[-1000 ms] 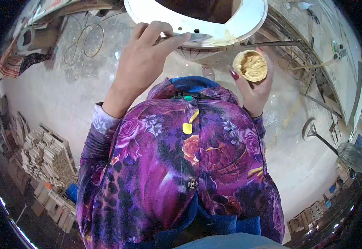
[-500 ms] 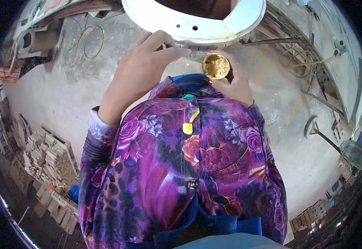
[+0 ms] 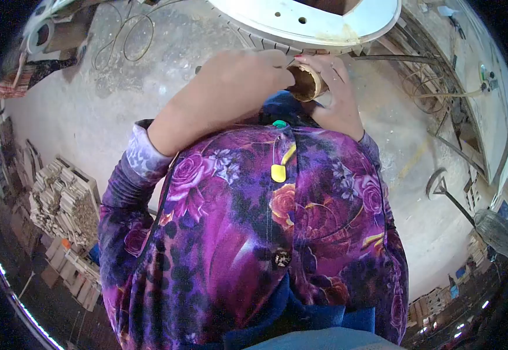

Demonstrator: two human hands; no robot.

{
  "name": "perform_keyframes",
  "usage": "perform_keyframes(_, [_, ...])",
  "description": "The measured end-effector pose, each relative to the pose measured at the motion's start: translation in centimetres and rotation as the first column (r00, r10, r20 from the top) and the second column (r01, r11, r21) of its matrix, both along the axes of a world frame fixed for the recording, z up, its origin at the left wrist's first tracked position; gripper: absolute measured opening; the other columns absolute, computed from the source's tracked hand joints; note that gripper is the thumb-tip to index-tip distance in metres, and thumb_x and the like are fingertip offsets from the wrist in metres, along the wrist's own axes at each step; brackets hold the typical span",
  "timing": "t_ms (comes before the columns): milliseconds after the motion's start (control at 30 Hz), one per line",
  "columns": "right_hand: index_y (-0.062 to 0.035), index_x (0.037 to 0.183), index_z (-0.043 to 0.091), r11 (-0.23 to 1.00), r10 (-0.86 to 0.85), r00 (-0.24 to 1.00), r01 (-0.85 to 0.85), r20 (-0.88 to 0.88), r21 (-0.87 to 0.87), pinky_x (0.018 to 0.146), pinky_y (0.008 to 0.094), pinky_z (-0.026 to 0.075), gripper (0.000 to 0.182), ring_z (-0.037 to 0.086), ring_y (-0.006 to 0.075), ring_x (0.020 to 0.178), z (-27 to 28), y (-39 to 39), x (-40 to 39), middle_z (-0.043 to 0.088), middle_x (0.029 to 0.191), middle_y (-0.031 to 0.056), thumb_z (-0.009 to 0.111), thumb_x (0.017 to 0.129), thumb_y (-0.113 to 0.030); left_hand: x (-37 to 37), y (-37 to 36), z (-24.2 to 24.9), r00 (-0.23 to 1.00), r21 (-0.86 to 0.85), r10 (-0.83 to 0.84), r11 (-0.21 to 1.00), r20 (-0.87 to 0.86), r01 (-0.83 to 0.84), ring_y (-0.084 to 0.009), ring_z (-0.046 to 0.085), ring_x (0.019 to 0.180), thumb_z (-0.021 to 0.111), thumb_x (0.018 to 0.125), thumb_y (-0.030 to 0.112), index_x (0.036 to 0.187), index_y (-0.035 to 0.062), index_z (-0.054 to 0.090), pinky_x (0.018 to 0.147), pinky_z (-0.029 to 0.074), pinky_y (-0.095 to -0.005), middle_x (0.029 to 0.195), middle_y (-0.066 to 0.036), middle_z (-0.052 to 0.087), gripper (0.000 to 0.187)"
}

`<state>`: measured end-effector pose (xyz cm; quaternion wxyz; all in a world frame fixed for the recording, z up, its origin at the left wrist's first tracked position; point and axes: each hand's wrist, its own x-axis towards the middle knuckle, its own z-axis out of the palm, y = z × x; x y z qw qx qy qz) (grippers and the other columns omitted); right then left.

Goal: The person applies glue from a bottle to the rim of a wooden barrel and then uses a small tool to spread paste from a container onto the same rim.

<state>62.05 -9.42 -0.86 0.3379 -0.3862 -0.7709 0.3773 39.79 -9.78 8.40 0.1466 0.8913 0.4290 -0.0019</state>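
While the small round cup (image 3: 307,81) sits tilted in the right hand (image 3: 336,99), the left hand (image 3: 236,87) is bent over its mouth with the fingers closed together, as if it holds a thin tool, but the tool itself is hidden, so I cannot tell what is in this grip. The right hand's fingers are wrapped around the cup's wall and clamped on it. The cup is held in the air in front of the chest, just below the edge of the white ring-shaped panel (image 3: 324,26).

I judge that the step in hand is taking yellow-brown paste out of the cup. The next move probably calls for lifting the left hand free and carrying it up to the panel's rim, while the cup stays steady and does not tip more.

The cup looks worn, with a tan, smeared rim and a dark inside; the paste is mostly covered by the left hand.

Around this, the person wears a purple flowered jacket (image 3: 254,233). Below is a dusty concrete floor (image 3: 90,116), with stacked wood pieces (image 3: 61,204) to the left and a coiled cable (image 3: 128,38) near the top.
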Motion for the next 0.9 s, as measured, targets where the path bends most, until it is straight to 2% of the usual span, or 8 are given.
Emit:
perform_keyframes(100, [-0.0129, 0.131, 0.062, 0.999, -0.02, 0.999, 0.019, -0.045, -0.038, 0.1, 0.038, 0.046, 0.066, 0.057, 0.0312, 0.115, 0.1, -0.1, 0.1, 0.063, 0.121, 0.0104, 0.077, 0.067, -0.003, -2.4, 0.5, -1.2, 0.963, -0.132, -0.025, 0.989, 0.27, 0.063, -0.0272, 0.067, 0.084, 0.061, 0.088, 0.01, 0.112, 0.0152, 0.074, 0.068, 0.055, -0.037, 0.092, -0.009, 0.065, 0.027])
perform_keyframes(167, [-0.0122, 0.131, 0.062, 0.994, -0.043, 0.993, 0.032, -0.108, -0.101, 0.101, 0.0382, 0.046, 0.066, 0.057, 0.031, 0.115, 0.1, -0.3, 0.3, 0.063, 0.122, 0.0106, 0.077, 0.067, -0.004, -3.2, 0.4, -1.1, 0.898, -0.304, 0.144, 0.953, 0.416, -0.012, -0.0212, 0.066, 0.078, 0.062, 0.095, 0.014, 0.114, 0.0109, 0.073, 0.062, 0.053, -0.0324, 0.088, -0.008, 0.064, 0.023])
perform_keyframes(267, [-0.0115, 0.131, 0.062, 0.989, -0.066, 0.99, 0.048, -0.127, -0.142, 0.102, 0.0381, 0.045, 0.065, 0.057, 0.0294, 0.116, 0.1, -0.3, 0.7, 0.064, 0.125, 0.0096, 0.077, 0.069, -0.005, -3.6, -0.3, -1.8, 0.807, -0.544, 0.404, 0.829, 0.431, -0.125, -0.0153, 0.063, 0.075, 0.061, 0.099, 0.018, 0.116, 0.0072, 0.073, 0.058, 0.05, -0.0291, 0.088, -0.006, 0.064, 0.023])
perform_keyframes(500, [-0.0096, 0.135, 0.057, 0.956, -0.099, 0.974, 0.036, -0.205, -0.29, 0.107, 0.0374, 0.042, 0.066, 0.057, 0.0271, 0.121, -0.2, -0.5, 1.5, 0.062, 0.129, 0.0101, 0.077, 0.072, -0.009, -3.4, -0.7, -1.2, 0.72, -0.592, 0.552, 0.768, 0.421, -0.244, -0.0141, 0.062, 0.077, 0.064, 0.097, 0.017, 0.116, 0.0059, 0.073, 0.061, 0.05, -0.0286, 0.089, -0.005, 0.064, 0.023])
perform_keyframes(567, [-0.009, 0.136, 0.056, 0.95, -0.125, 0.967, 0.052, -0.22, -0.309, 0.107, 0.0375, 0.042, 0.067, 0.057, 0.0272, 0.122, -0.2, -0.5, 1.5, 0.062, 0.13, 0.0109, 0.078, 0.072, -0.01, -3.4, -0.6, -1.3, 0.796, -0.218, 0.362, 0.932, 0.485, -0.29, -0.0173, 0.062, 0.08, 0.066, 0.095, 0.013, 0.116, 0.0091, 0.074, 0.066, 0.048, -0.0301, 0.09, -0.006, 0.064, 0.023])
perform_keyframes(600, [-0.0051, 0.137, 0.055, 0.955, -0.122, 0.976, 0.067, -0.179, -0.288, 0.107, 0.0361, 0.043, 0.066, 0.057, 0.0236, 0.122, -0.3, -0.5, 1.4, 0.061, 0.132, 0.0109, 0.075, 0.073, -0.007, -3.5, -0.4, -1.4, 0.798, -0.218, 0.356, 0.934, 0.487, -0.284, -0.0173, 0.062, 0.08, 0.066, 0.095, 0.013, 0.116, 0.0091, 0.074, 0.066, 0.048, -0.0301, 0.09, -0.006, 0.064, 0.023])
perform_keyframes(667, [-0.0013, 0.137, 0.053, 0.961, -0.123, 0.983, 0.083, -0.138, -0.265, 0.108, 0.0348, 0.043, 0.066, 0.058, 0.0199, 0.123, -0.7, -0.6, 1.6, 0.06, 0.133, 0.0109, 0.073, 0.075, -0.005, -2.9, 0.2, -1.5, 0.832, 0.075, 0.207, 0.956, 0.514, -0.284, -0.0214, 0.061, 0.083, 0.066, 0.093, 0.009, 0.116, 0.0145, 0.076, 0.069, 0.047, -0.0321, 0.094, -0.006, 0.064, 0.026])
perform_keyframes(900, [-0.0029, 0.134, 0.053, 0.939, -0.221, 0.969, 0.181, -0.111, -0.292, 0.104, 0.0364, 0.045, 0.066, 0.059, 0.0254, 0.118, -1.4, -0.4, 1.1, 0.061, 0.126, 0.0143, 0.078, 0.074, -0.01, -1.9, 1.5, -2.1, 0.933, 0.324, 0.17, 0.905, 0.317, -0.275, -0.0232, 0.061, 0.091, 0.065, 0.087, 0.007, 0.114, 0.0224, 0.077, 0.076, 0.052, -0.0369, 0.095, -0.003, 0.061, 0.034])
